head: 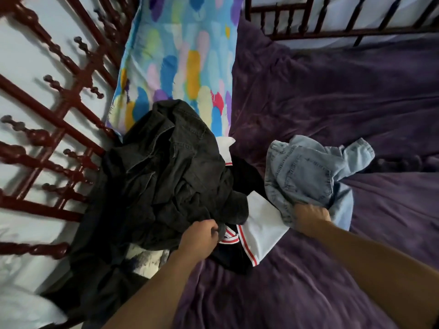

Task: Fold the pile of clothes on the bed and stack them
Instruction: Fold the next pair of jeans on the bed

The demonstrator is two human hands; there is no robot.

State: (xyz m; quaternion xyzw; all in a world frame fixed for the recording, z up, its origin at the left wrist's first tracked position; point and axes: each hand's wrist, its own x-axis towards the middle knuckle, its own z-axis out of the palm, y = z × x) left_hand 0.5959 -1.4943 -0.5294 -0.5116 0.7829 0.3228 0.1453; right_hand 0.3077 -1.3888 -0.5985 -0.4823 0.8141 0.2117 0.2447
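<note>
A crumpled pile of clothes lies on the left side of the purple bed [332,103]. On top is a dark grey denim garment [171,172]. My left hand [199,238] is closed on its lower edge. Under it lies a black and white shirt with red-striped trim [259,224]. My right hand [308,217] grips a bunched light blue denim garment [306,172], which sits to the right of the pile, partly on the purple cover.
A bright multicoloured pillow [180,58] leans at the head of the bed behind the pile. Dark red metal bed railings [59,110] run along the left side and the far side [332,22]. A white pillow corner [26,309] shows at the bottom left.
</note>
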